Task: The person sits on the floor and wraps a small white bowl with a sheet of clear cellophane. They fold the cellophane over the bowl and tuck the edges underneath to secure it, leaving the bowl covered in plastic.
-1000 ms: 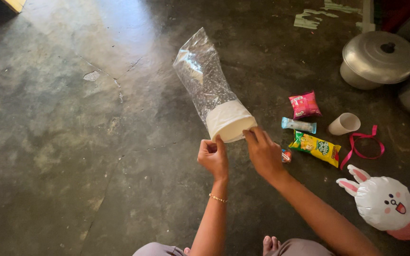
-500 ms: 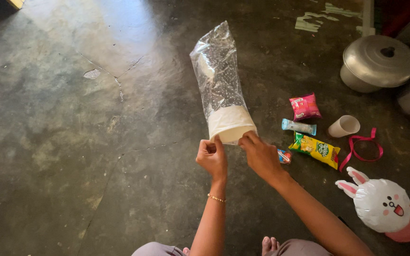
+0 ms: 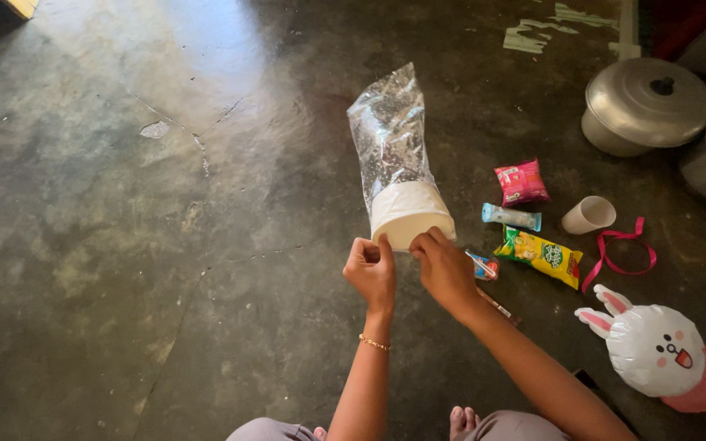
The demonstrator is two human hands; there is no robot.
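Note:
A white paper cup sits inside a clear dotted plastic bag that stands up from it, tilted a little to the left. My left hand pinches the bag at the cup's lower left edge. My right hand grips the bag at the cup's lower right edge. Both hands hold it just above the dark concrete floor.
To the right on the floor lie a pink snack packet, a light blue packet, a yellow packet, a small candy, an empty white cup and a red ribbon. A bunny balloon and metal pots stand further right.
The bag's top has swung from leaning far left to nearly upright, and the cup has shifted slightly right. Both hands stayed on the cup's lower edge.

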